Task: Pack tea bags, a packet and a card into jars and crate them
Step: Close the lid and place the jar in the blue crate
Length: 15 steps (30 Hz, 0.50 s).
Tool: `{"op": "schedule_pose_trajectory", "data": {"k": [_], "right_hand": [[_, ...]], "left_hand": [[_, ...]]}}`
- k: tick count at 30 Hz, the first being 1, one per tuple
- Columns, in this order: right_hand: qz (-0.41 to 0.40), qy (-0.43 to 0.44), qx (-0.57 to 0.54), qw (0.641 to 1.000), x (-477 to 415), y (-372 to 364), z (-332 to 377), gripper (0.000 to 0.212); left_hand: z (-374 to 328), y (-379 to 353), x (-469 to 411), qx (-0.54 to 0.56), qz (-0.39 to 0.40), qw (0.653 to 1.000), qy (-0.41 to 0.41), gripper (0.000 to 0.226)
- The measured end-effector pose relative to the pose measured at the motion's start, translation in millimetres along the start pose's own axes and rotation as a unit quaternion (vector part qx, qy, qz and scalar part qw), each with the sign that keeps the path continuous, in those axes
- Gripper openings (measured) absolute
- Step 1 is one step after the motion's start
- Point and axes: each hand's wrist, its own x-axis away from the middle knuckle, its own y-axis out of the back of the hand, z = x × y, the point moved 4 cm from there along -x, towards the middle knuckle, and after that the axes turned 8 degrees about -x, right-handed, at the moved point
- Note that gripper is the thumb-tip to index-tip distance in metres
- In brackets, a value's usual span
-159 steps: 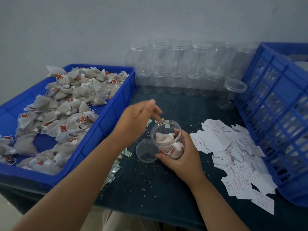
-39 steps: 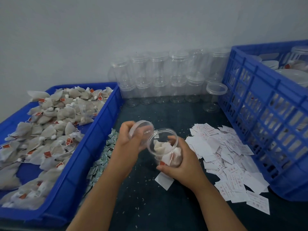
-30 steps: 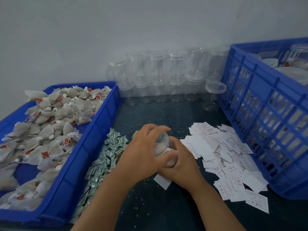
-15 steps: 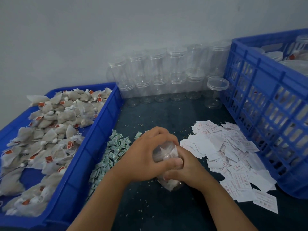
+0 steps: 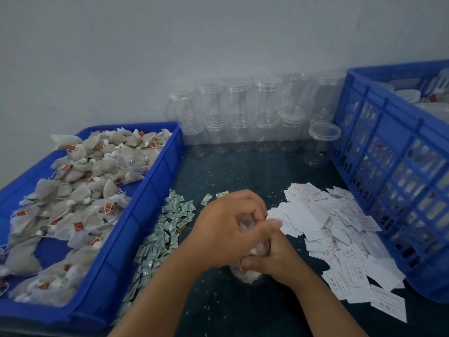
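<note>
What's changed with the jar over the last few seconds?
The left hand picked up the lid and brought it down onto the jar, which it now grips from above. The right hand held the jar throughout. Tea bags, cards and empty jars unchanged.

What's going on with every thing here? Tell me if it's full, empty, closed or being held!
held jar, tea bags inside, gripped by both hands
left hand, curled over the held jar's top
right hand, wrapped round the held jar's body
back jars, empty, lidded, stacked
tea bags, heaped in blue tray
packets, loose pile
cards, loose pile
crate, holding lidded jars
</note>
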Motion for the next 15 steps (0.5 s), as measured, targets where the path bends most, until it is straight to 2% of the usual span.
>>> {"op": "schedule_pose_trajectory", "data": {"k": [2, 3, 4, 6, 8, 10, 12, 15], "right_hand": [[0.004, -0.004, -0.018, 1.000, 1, -2, 1, 0.061], [0.000, -0.001, -0.019, 1.000, 1, -4, 4, 0.065], [-0.012, 0.006, -0.015, 1.000, 0, -6, 6, 0.067], [-0.040, 0.033, 0.001, 0.999, -2, -9, 11, 0.070], [-0.068, 0.055, 0.041, 0.995, -2, -10, 12, 0.074], [-0.081, 0.063, 0.074, 0.992, -1, -8, 9, 0.076], [-0.069, 0.052, 0.063, 0.994, 2, -6, 5, 0.075], [-0.063, 0.045, 0.040, 0.996, 2, -4, 10, 0.073]], "left_hand": [[5, 9, 0, 0.053, 0.038, 0.997, -0.029, 0.022], [10, 14, -1, 0.020, 0.047, 0.998, -0.027, 0.026], [15, 16, -1, -0.042, 0.060, 0.997, -0.011, 0.040], [26, 15, 3, -0.135, 0.080, 0.985, 0.076, 0.060], [30, 5, 7, -0.111, 0.090, 0.980, 0.140, 0.063], [24, -3, 7, -0.103, 0.037, 0.982, 0.152, 0.058], [16, -6, 7, -0.121, -0.031, 0.982, 0.143, 0.051], [14, -4, 4, -0.097, -0.057, 0.988, 0.104, 0.030]]}}
